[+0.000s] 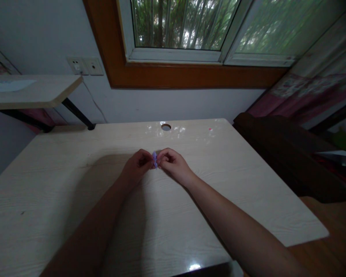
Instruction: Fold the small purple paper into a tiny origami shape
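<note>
Between my two hands is a small purple piece (155, 159), thin and crinkled at its edge, perhaps folded paper; its exact kind is too small to make out. My left hand (138, 165) pinches it from the left side with thumb and fingertips. From the right, my right hand (173, 163) pinches the same piece, fingers closed. Both hands are over the pale wood-grain desk (219, 165), close to its surface. The fingertips cover most of the piece.
A round cable hole (166, 127) lies near the desk's back edge. On the left a raised shelf (46, 96) stands on black legs. A dark object (210, 270) shows at the front edge. A window (184, 30) is behind, and dark furniture (282, 154) stands at right.
</note>
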{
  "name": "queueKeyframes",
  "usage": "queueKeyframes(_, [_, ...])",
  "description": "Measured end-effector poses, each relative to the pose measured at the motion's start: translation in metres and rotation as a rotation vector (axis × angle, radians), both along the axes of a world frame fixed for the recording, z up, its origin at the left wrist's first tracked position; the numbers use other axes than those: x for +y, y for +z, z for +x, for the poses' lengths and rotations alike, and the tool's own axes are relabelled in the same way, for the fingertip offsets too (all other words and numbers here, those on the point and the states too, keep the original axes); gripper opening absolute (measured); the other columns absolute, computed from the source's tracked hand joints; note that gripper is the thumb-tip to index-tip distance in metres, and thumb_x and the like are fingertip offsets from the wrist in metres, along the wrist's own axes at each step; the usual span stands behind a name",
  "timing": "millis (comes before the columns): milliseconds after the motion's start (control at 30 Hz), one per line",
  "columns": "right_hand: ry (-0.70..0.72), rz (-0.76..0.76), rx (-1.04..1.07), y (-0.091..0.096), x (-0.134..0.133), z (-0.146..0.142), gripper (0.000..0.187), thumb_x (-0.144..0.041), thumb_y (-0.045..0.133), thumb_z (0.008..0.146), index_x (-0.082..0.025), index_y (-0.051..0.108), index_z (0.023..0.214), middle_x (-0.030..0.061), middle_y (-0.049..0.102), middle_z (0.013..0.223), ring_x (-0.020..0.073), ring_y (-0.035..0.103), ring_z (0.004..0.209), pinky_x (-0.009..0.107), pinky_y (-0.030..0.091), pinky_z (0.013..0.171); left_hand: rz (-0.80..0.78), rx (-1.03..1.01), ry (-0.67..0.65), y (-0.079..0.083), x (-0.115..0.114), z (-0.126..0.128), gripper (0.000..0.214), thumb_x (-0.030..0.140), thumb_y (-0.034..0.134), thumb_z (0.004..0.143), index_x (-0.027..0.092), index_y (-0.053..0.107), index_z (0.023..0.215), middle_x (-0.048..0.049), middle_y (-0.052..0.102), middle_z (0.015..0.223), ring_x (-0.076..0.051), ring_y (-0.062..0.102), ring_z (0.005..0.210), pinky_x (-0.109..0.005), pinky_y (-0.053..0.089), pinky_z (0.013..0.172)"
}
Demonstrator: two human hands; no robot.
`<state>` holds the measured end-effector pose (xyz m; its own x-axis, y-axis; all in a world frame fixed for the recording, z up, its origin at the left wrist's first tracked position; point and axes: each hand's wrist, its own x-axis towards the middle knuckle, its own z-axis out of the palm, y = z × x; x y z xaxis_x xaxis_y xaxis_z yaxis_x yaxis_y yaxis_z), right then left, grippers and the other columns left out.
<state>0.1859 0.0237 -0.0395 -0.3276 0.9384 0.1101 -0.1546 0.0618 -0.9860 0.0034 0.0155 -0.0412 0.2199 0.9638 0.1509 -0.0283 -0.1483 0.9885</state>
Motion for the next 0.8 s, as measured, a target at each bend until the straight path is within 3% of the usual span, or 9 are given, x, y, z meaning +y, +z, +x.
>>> queueKeyframes(467, [0.023,-0.035,0.080,-0.0003,-0.0003,0.0001,0.009,-0.016,0.068,0.073,-0.019,0.066,0.082,-0.0014,0.066,0.070,0.0118,0.060,0.065,0.027,0.045,0.066,0.005,0.008,-0.006,0.0058,-0.0021,-0.0015,0.013,0.026,0.070,0.078,0.018,0.062,0.084,-0.0002,0.067,0.074,-0.015,0.065,0.070,-0.030,0.054,0.070])
queueKeyframes(800, [-0.010,-0.068,0.088,0.0029,-0.0027,0.0008,0.020,-0.038,0.073,0.079,-0.019,0.069,0.084,0.0033,0.068,0.082,0.0139,0.063,0.075,0.030,0.051,0.074,0.056,0.127,0.066,0.0080,-0.0035,-0.0012,0.014,0.029,0.071,0.078,0.019,0.064,0.083,-0.0001,0.069,0.075,-0.015,0.066,0.071,-0.030,0.053,0.073])
